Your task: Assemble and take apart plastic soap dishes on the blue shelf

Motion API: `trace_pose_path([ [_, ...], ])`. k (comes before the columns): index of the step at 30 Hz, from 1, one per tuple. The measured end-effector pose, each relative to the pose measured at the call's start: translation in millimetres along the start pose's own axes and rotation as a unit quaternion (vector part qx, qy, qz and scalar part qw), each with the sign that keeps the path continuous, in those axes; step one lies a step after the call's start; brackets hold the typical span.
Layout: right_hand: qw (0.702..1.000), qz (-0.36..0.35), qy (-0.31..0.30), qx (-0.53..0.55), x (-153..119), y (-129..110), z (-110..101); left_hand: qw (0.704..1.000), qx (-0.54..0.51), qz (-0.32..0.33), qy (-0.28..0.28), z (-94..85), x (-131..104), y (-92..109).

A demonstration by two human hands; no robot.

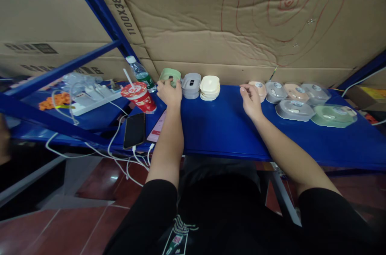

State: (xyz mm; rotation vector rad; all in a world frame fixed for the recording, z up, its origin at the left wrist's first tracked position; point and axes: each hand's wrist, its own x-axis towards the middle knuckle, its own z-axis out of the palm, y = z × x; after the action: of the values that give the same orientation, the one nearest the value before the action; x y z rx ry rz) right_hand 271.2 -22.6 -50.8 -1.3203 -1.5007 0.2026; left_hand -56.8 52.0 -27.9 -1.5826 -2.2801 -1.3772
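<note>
On the left of the blue table (223, 126), my left hand (169, 92) has its fingers curved round the near side of a green container stack (169, 74). Beside it stand a grey stack with a dark slot on top (191, 85) and a cream stack (210, 87). My right hand (251, 99) is raised by the near left side of a peach container (259, 89), its fingers loosely apart and nothing visible between them. Further right sit a clear-lidded grey container (275, 91), a second peach one (296, 92) and a larger green one (335, 115).
A red cup with a straw (141, 98), a water bottle (140, 73), a dark phone (134, 130) and a pink-screened phone (156, 129) lie or stand left, with white cables. Cardboard (193, 13) rises behind the table.
</note>
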Motion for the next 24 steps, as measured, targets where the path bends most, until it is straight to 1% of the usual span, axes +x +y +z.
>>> trace_pose_path([
  [2,0.994,-0.025,-0.004,-0.111,5.7,3.0,-11.7,1.000,0.003,-0.002,-0.005,-1.0,-2.5,2.8],
  [3,0.986,-0.026,-0.013,-0.167,8.1,4.6,-16.7,1.000,0.004,-0.003,-0.003,-1.6,-4.0,4.4],
  [5,0.964,-0.008,-0.039,-0.262,11.1,8.2,-23.5,1.000,0.005,-0.013,0.006,-2.3,-6.8,7.3],
  [8,0.936,0.046,-0.094,-0.337,11.3,13.4,-25.6,0.999,0.005,-0.048,0.007,-0.7,-8.0,8.3],
  [11,0.915,0.085,-0.157,-0.361,8.5,15.1,-23.2,0.997,0.005,-0.080,-0.021,3.3,-5.4,4.9],
  [13,0.910,0.085,-0.177,-0.365,6.8,13.6,-22.0,0.996,0.002,-0.089,-0.033,5.1,-3.4,2.5],
  [15,0.914,0.071,-0.168,-0.363,5.9,11.3,-21.8,0.996,-0.003,-0.089,-0.030,5.2,-2.4,1.5],
  [19,0.923,0.054,-0.126,-0.360,5.5,11.6,-22.7,0.994,-0.023,-0.102,-0.010,2.2,-2.3,3.5],
  [24,0.923,0.064,-0.147,-0.349,6.8,26.0,-23.1,0.989,-0.053,-0.140,-0.009,1.0,-0.8,2.9],
])
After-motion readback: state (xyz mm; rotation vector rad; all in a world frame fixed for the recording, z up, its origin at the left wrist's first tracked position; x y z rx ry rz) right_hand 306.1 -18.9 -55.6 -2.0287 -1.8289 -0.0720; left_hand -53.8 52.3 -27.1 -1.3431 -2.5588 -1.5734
